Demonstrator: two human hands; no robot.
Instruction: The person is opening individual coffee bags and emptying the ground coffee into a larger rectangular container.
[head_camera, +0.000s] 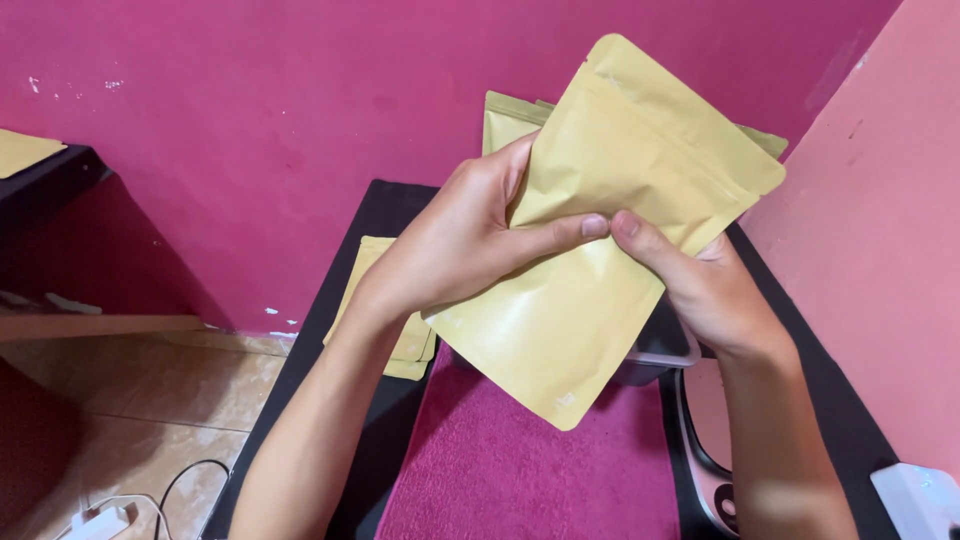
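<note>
Both my hands hold a tan paper stand-up pouch (590, 240) tilted above a small black table (350, 300). My left hand (460, 240) grips its left edge, thumb lying across the front. My right hand (700, 290) pinches the pouch from the right, thumb meeting the left thumb near the pouch's middle. More tan pouches (505, 120) lean against the magenta wall behind it.
A flat stack of tan pouches (400, 345) lies on the table's left side. A magenta cloth (530, 470) covers the near part. A clear plastic container (655, 350) and a pink scale (710, 430) sit at right. A white device (920, 495) is at the lower right; cables (150, 495) lie on the tiled floor.
</note>
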